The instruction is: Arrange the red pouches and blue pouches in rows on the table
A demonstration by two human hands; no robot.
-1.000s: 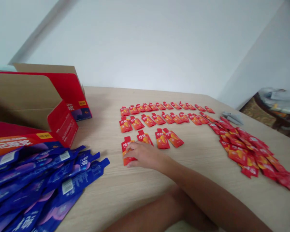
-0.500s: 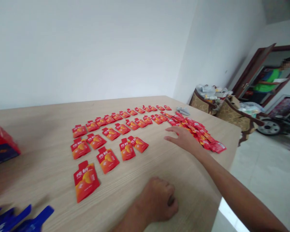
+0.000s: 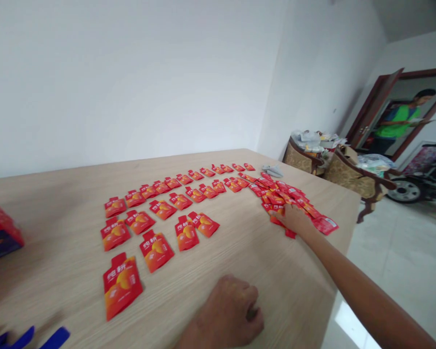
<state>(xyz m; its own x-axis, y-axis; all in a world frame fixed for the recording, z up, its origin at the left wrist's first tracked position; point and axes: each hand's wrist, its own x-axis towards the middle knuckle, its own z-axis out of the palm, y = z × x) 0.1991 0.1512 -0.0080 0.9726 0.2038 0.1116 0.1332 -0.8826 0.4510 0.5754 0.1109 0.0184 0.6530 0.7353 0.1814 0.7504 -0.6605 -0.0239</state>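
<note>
The right hand (image 3: 292, 219) has moved onto the overlapping red pouches (image 3: 276, 198) heaped near the table's (image 3: 261, 271) right side, grip unclear, the left (image 3: 230, 310) curled closed; clinging layers could drag extras along.

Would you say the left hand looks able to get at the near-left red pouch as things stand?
Probably yes: only bare table shows between the left hand and that red pouch, which lies uncovered, though the curled fingers would need to open.
</note>
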